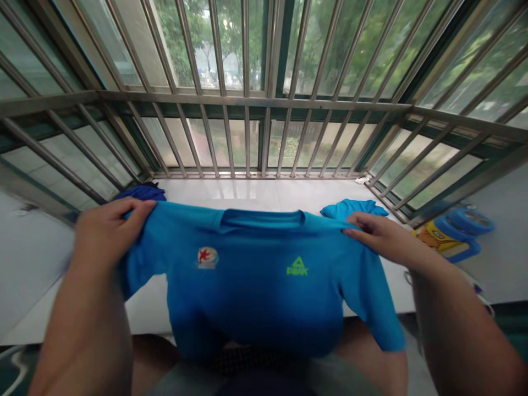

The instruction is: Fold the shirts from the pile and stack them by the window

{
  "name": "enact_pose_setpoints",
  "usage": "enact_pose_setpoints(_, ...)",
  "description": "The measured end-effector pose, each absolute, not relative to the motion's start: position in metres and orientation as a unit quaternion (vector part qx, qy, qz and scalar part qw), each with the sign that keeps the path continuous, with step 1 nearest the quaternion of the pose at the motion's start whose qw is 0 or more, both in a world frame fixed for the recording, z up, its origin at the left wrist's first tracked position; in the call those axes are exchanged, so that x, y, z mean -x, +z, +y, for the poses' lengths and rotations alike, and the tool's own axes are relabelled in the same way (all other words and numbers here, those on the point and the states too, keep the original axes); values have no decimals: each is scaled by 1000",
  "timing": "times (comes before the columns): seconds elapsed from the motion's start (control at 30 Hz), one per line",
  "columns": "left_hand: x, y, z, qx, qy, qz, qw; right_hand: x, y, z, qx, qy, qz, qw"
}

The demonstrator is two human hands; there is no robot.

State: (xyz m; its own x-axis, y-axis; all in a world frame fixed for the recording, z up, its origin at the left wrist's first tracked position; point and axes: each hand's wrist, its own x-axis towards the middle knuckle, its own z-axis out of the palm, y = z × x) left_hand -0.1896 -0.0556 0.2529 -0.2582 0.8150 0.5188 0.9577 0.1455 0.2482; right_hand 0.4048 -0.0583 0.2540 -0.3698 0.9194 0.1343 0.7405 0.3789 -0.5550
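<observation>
A blue short-sleeved T-shirt hangs stretched out in front of me, its front facing me. It has a red-and-white badge on the left of the chest and a green logo on the right. My left hand pinches the shirt at the left shoulder, thumb on top. At the other shoulder, my right hand grips the fabric between thumb and fingers. The collar lies between the two hands, and the right sleeve droops toward my knee. The shirt's lower part drops into shadow over my lap.
Behind the shirt is a white ledge below a barred window. A bright blue folded cloth lies on the ledge at right, a dark blue cloth at left. A blue-and-yellow container stands at far right.
</observation>
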Motion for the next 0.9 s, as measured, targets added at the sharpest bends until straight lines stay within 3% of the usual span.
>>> enact_pose_setpoints(0.1,163,228,17,612,-195,-765,46,-377,233,19,640,71,-740,196)
enact_pose_setpoints(0.23,125,172,57,565,-122,-813,70,-329,185,58,701,-23,-679,218)
enact_pose_setpoints(0.37,87,98,44,701,-153,-696,11,-268,115,29,658,-13,-725,204)
enact_pose_setpoints(0.53,60,22,1,757,-83,-643,-87,-225,33,-25,628,83,-769,92)
enact_pose_setpoints(0.67,66,1,-21,749,-86,-653,-78,-241,14,-32,668,84,-737,60)
enact_pose_setpoints(0.9,66,13,-17,732,-50,-674,-84,-324,36,-9,827,35,-560,30)
